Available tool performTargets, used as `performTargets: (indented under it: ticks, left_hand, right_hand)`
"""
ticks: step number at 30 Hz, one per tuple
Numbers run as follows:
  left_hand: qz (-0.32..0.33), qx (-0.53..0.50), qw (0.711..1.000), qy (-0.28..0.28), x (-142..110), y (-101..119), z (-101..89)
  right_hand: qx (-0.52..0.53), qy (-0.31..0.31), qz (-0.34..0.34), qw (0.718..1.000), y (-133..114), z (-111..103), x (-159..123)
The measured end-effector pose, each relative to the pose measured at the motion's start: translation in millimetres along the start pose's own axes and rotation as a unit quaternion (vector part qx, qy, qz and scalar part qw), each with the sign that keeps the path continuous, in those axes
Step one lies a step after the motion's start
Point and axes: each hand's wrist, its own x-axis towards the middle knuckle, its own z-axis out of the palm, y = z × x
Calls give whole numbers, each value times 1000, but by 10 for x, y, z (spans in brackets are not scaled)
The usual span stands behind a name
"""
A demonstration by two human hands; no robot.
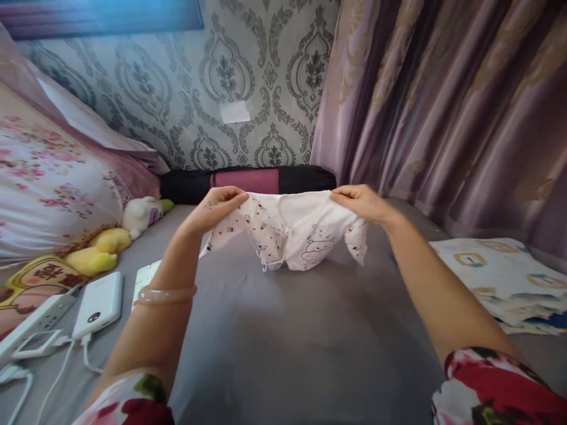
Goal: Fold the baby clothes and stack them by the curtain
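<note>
A small white baby wrap top with a printed bear and tiny scattered figures hangs between my two hands, above the grey bed sheet. My left hand pinches it at the left shoulder, thumb on the near side. At the opposite shoulder, the thumb and fingers of my right hand are closed on the cloth. The neckline stretches between them, and the short sleeves droop at either side. Thin ties dangle at the lower left edge of the top.
Folded printed cloths lie in a stack at the right. On the left are a power strip, a white power bank with cables, a phone and plush toys. A black and maroon bolster lines the wall.
</note>
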Motion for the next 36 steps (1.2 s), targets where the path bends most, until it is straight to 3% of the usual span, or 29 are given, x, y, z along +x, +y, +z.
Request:
performTargets:
  ticks: [3, 5, 7, 10, 11, 14, 16, 20, 22, 24, 27, 30, 33, 36]
  left_hand:
    - [-7, 14, 999, -43, 60, 84, -158]
    - [8, 42, 998, -39, 99, 92, -191]
    - [47, 69, 996, 22, 131, 77, -178]
    - [119, 79, 976, 165, 170, 43, -116]
    - [134, 82, 972, 173, 182, 32, -94]
    - [145, 97, 977, 123, 224, 2, -51]
    - [133, 88, 977, 139, 250, -14, -47]
    - [67, 60, 992, 89, 274, -21, -56]
    - [50, 34, 992, 114, 267, -12, -45]
    - [29, 10, 992, 122, 252, 1, -24]
    - [0, -2, 996, 86, 236, 11, 5]
    - [12, -14, 992, 126, 255, -10, 17]
    - [12, -32, 995, 96, 308, -59, 35]
    - [10, -61, 991, 119, 373, -114, 73]
  right_hand:
    - [-23, -57, 0, 998, -142, -150, 117]
    - [-68, -75, -2, 995, -164, -190, 185]
    - [-111, -37, -23, 993, -161, -180, 229]
    - [-153, 90, -85, 980, -166, -99, 250]
    - [-173, 111, -103, 973, -174, -65, 250]
    - [-247, 127, -150, 949, -202, 16, 253]
    - [-277, 167, -168, 931, -206, 39, 268]
    - [-317, 165, -145, 922, -171, 41, 310]
    - [-324, 178, -133, 920, -154, 38, 326]
    - [-318, 181, -120, 923, -149, 37, 335]
    - [-309, 118, -100, 938, -160, 34, 336]
    - [-270, 151, -99, 946, -162, 30, 338]
    - [-228, 150, -81, 959, -124, 33, 360]
    - [-203, 160, -55, 964, -65, 48, 403]
